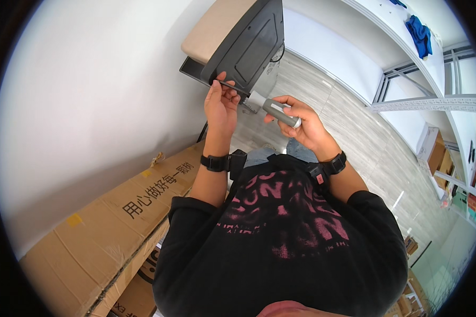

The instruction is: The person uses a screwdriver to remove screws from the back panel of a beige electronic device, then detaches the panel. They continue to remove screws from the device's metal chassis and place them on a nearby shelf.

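Note:
My right hand grips the thick grey handle of a screwdriver, whose dark shaft points up and to the left. Close to the tip, my left hand has its fingers curled around the thin shaft. The tip meets the lower corner of a black moulded panel with a raised outline; my fingers partly hide that spot. A beige, rounded block is joined to the panel's far left side. Below the panel, a perforated metal part is partly hidden by the tool.
A long cardboard box runs along the white wall at my left. White shelving stands at the right, with blue cloth on it. Several boxes are farther right. Grey wood-look floor lies between. A black cable hangs beside the panel.

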`<state>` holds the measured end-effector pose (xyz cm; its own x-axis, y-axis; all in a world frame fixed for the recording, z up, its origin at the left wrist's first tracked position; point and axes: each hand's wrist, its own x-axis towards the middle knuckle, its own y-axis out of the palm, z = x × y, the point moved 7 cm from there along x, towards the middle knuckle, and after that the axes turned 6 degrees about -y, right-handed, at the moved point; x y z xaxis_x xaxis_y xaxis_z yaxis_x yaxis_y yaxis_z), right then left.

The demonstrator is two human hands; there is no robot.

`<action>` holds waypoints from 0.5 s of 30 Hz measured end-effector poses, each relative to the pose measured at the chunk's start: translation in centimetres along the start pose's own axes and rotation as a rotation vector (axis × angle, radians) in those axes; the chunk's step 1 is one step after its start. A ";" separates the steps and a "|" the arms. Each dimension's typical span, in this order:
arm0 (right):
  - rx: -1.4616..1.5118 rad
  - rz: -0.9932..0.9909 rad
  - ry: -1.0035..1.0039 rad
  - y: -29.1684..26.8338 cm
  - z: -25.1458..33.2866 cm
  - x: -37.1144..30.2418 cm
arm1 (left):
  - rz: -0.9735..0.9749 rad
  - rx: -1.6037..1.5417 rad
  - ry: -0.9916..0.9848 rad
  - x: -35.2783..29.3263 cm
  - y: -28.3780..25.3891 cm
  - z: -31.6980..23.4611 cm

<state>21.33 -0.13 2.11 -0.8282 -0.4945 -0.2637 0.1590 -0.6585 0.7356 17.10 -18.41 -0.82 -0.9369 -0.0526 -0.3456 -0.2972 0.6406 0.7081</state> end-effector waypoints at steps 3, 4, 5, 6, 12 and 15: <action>0.003 0.004 0.006 -0.1 0.1 0.1 | -0.012 0.011 0.005 -0.1 -0.3 0.0; 0.003 0.007 0.011 -0.2 0.1 0.1 | -0.010 0.014 0.002 -0.1 -0.3 0.1; 0.004 0.010 0.017 -0.2 0.1 0.1 | -0.007 0.017 -0.002 -0.1 -0.2 0.1; 0.010 0.007 0.017 -0.3 0.0 0.2 | -0.006 0.020 -0.003 -0.1 -0.3 0.2; 0.011 0.015 0.030 -0.6 0.1 0.4 | -0.006 0.011 0.013 0.2 -0.5 0.1; 0.006 0.012 0.031 -0.5 0.2 0.6 | -0.021 0.010 0.004 0.3 -0.4 0.0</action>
<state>20.65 0.02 1.65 -0.8094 -0.5195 -0.2737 0.1655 -0.6490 0.7425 16.99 -18.71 -1.22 -0.9312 -0.0691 -0.3580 -0.3150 0.6467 0.6946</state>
